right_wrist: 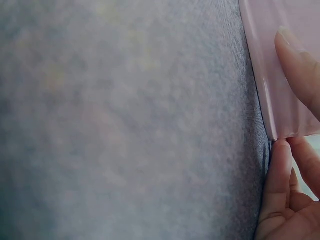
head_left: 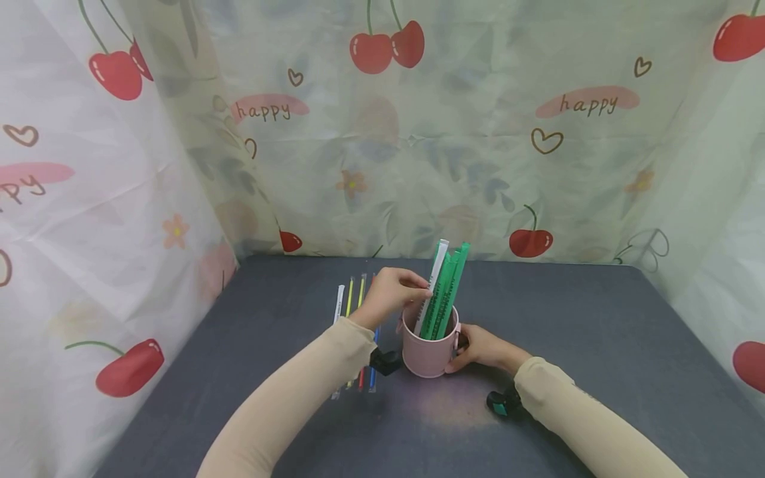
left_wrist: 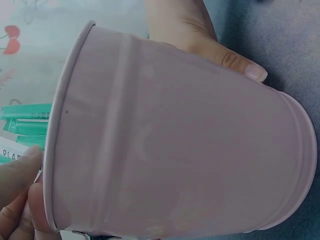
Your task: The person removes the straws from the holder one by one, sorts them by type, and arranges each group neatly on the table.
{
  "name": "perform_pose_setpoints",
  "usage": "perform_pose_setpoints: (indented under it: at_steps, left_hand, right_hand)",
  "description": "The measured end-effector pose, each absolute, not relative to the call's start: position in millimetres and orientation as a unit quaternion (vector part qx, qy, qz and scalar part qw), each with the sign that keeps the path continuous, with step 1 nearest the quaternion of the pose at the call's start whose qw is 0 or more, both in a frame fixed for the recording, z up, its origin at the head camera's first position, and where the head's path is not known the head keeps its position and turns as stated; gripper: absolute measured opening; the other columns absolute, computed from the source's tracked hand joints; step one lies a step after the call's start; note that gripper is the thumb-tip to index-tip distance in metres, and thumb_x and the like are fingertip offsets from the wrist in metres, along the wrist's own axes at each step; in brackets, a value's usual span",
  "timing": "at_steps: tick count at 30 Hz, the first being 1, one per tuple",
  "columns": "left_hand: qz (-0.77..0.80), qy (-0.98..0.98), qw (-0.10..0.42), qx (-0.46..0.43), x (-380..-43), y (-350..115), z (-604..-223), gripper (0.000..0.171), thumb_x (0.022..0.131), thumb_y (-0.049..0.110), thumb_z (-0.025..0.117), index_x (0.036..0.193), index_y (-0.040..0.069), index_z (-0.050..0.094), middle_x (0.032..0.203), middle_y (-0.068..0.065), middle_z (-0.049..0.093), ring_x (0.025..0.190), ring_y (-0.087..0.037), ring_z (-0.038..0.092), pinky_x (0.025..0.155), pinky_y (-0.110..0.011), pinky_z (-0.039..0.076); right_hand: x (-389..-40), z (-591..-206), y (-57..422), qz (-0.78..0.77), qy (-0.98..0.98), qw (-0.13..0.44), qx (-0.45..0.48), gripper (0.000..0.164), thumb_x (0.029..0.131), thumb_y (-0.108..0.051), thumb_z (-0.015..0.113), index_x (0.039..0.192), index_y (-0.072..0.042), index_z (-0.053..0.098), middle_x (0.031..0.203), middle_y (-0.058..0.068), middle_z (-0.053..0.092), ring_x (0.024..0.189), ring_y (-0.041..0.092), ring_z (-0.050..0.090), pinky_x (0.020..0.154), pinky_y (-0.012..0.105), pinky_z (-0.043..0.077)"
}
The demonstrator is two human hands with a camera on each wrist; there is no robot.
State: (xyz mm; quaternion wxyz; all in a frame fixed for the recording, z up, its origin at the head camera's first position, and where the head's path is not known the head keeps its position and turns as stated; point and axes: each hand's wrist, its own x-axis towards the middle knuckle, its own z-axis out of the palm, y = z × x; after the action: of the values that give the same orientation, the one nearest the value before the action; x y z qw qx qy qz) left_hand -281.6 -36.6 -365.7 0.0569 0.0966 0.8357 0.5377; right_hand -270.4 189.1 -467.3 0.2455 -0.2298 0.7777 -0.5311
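A pink bucket point(head_left: 427, 358) stands upright on the dark table, holding several green-wrapped straws point(head_left: 445, 292) and one white-wrapped straw point(head_left: 431, 285) that lean to the right. Between its thumb and fingers, my left hand point(head_left: 391, 292) pinches the white-wrapped straw just above the bucket's rim. My right hand point(head_left: 483, 348) grips the bucket low on its right side. In the right wrist view the thumb point(right_wrist: 297, 70) presses on the bucket wall, with the other fingers behind it. The bucket's wall fills most of the left wrist view, hiding the lower ends of the straws.
Left of the bucket, partly under my left forearm, lies a row of thin wrapped sticks: a white one point(head_left: 339, 302), yellow ones point(head_left: 349, 295), a red one and a blue one point(head_left: 373, 378). A cherry-printed curtain point(head_left: 382, 153) surrounds the table point(head_left: 568, 318).
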Motion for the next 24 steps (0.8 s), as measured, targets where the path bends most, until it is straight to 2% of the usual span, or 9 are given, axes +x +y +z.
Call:
perform_pose_setpoints:
  at_steps: [10,24]
  left_hand:
    - [0.57,0.816,0.061,0.076,-281.8,-37.2,-368.1,0.014,0.08,0.023,0.08,0.091,0.015,0.076,0.091,-0.001,0.073,0.075,-0.013,0.066,0.065,-0.028,0.056]
    - [0.635,0.767,0.045,0.078,-278.7,-37.6,-369.4,0.019,0.081,0.014,0.079,0.096,0.007,0.073,0.091,-0.007,0.073,0.073,-0.01,0.066,0.065,-0.028,0.058]
  right_hand:
    - [-269.4,-465.8,188.7,-0.532,0.777,0.248,-0.23,0.067,0.076,-0.005,0.08,0.133,0.008,0.046,0.116,0.014,0.064,0.093,0.016,0.057,0.08,0.025,0.052]
    - [-270.1,-467.2,188.7,-0.525,0.784,0.242,-0.228,0.068,0.075,-0.005,0.081,0.132,0.008,0.046,0.112,0.012,0.064,0.09,0.017,0.056,0.077,0.026,0.051]
